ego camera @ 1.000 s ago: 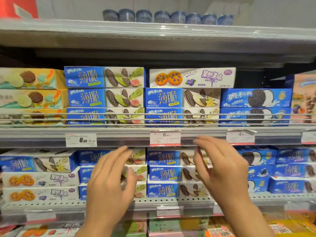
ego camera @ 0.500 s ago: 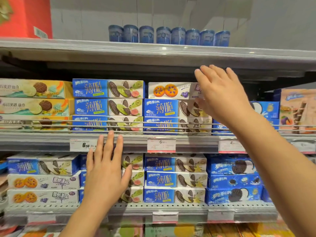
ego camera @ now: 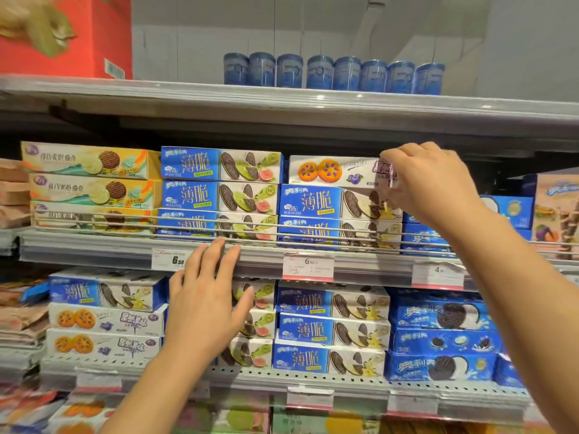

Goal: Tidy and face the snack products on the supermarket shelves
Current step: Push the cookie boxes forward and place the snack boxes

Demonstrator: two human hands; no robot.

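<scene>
Supermarket shelving fills my view, three tiers of biscuit boxes behind a thin wire rail, with a row of blue tins (ego camera: 333, 73) on the top shelf (ego camera: 282, 97) and a red carton (ego camera: 65, 36) at its left end.

A second ago both of my hands were low, in front of the lower shelf (ego camera: 282, 379). Since then my right hand (ego camera: 434, 183) has risen to the middle shelf (ego camera: 250, 252) and closed on the right end of the white blueberry box (ego camera: 340, 172), the one lying alone on top of the blue vanilla stack (ego camera: 338, 217). Its fingers curl round that end, thumb below; half a second ago they were only reaching, straight, towards it. My left hand (ego camera: 206, 305) has barely moved: it lies flat and open against the green-fig stack (ego camera: 253, 324) on the lower shelf, fingertips touching the front rail of the middle shelf near the 6.50 price tag (ego camera: 170, 260).

That box looks misplaced to me: two matching blueberry boxes (ego camera: 106, 332) sit at the left of the lower shelf. So I judge the step in hand is pulling the stray out to rejoin them, while my left hand steadies the facing below. Lifting it cleanly matters, since it rests on the vanilla boxes and could drag the top one forward over the rail.
</scene>
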